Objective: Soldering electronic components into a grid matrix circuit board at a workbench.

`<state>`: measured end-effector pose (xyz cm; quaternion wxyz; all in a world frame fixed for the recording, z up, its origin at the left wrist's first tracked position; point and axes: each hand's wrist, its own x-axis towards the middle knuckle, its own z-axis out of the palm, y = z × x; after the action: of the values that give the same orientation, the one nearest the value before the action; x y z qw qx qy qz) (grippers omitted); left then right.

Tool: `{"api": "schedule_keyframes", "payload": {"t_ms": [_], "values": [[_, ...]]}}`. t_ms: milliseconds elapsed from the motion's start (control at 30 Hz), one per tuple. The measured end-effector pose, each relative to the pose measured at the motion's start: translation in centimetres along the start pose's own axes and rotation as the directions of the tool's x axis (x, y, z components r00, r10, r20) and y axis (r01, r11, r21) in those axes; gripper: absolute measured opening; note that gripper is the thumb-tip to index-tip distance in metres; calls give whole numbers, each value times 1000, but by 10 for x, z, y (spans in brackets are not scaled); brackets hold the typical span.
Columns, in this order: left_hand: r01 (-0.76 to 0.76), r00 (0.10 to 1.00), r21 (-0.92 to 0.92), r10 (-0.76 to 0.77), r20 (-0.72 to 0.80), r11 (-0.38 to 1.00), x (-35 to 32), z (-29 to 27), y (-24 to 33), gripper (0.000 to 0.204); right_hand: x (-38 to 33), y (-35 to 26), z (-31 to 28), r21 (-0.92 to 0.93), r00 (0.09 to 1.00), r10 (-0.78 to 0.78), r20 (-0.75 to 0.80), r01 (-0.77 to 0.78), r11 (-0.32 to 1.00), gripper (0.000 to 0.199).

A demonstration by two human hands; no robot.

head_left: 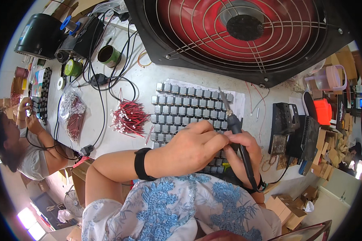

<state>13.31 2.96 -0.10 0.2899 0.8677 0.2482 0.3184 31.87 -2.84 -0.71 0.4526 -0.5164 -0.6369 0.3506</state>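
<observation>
A soldering iron [237,130] with a black handle lies in my right hand [247,150], its metal tip pointing up and away over the far rows of small parts. My left hand [191,146], a black band on its wrist, is closed with the fingertips drawn together right beside my right fingertips. Whatever those fingers pinch is hidden. Both hands are above several rows of small grey box-shaped metal parts [181,100], set out on white paper. Left of the rows, a pile of short red wires with white connectors [130,116] rests on the table.
A large caged fan [245,28] stands at the far side. A bag of wires [72,108], a green tin [109,56] and black cables [102,80] are on the left. A black soldering-iron stand [283,124] is at right. Another person [28,136] works at far left.
</observation>
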Motion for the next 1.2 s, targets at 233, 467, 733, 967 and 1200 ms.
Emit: {"api": "schedule_keyframes", "payload": {"t_ms": [233,467,733,967,1200], "values": [[51,997,130,-42,-71,990,-10,-35,-3,20,-3,1,-20,-33,992,27,-126,-31,999,23],[327,928,355,-227,-295,876,-15,-45,-18,17,9,-3,-36,-5,995,25,-97,-26,1000,29],[242,952,447,-122,-280,861,1,-35,-33,21,5,4,-17,101,939,213,-270,-192,976,17],[171,967,423,-69,-246,890,7,-28,-38,18,1,16,-15,-19,937,101,-335,-114,993,17],[185,970,408,-100,-222,894,7,-28,-39,18,2,16,-13,-4,936,146,-321,-156,988,16]]}}
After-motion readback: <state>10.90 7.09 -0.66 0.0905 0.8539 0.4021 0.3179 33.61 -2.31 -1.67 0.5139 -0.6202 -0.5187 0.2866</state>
